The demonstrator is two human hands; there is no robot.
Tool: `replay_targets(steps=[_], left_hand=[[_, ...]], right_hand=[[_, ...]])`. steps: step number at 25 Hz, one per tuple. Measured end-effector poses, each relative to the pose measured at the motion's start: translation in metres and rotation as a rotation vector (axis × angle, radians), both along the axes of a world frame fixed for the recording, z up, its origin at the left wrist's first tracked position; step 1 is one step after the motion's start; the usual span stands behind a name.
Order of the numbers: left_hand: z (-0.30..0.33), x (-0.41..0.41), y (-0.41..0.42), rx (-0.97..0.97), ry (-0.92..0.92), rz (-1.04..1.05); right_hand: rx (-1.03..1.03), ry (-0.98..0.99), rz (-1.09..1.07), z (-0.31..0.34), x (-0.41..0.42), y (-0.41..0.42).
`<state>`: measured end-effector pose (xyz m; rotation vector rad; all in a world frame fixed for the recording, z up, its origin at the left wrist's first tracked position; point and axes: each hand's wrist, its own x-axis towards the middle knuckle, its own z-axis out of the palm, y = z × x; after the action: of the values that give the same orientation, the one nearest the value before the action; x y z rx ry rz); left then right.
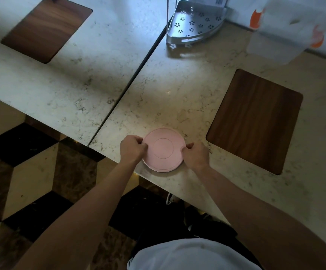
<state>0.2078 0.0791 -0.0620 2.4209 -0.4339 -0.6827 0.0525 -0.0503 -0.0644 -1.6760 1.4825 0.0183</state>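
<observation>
A round pink plate lies upside down near the front edge of the marble counter, its base ring facing up. My left hand grips its left rim with curled fingers. My right hand pinches the right rim, fingers curled over the edge. Both forearms reach in from below.
A dark wooden board lies to the right of the plate, another wooden board at the far left. A metal corner rack stands at the back, a translucent plastic container at the back right. A seam splits the counter; patterned floor lies below.
</observation>
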Motion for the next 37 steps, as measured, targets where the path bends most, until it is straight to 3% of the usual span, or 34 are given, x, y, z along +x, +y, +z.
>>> replay_targets(steps=[12, 37], left_hand=[[0.004, -0.004, -0.01, 0.171, -0.145, -0.103], [-0.001, 0.003, -0.022, 0.241, -0.025, -0.044]], right_hand=[[-0.17, 0.1, 0.039, 0.013, -0.001, 0.004], [0.096, 0.05, -0.072, 0.006, 0.005, -0.005]])
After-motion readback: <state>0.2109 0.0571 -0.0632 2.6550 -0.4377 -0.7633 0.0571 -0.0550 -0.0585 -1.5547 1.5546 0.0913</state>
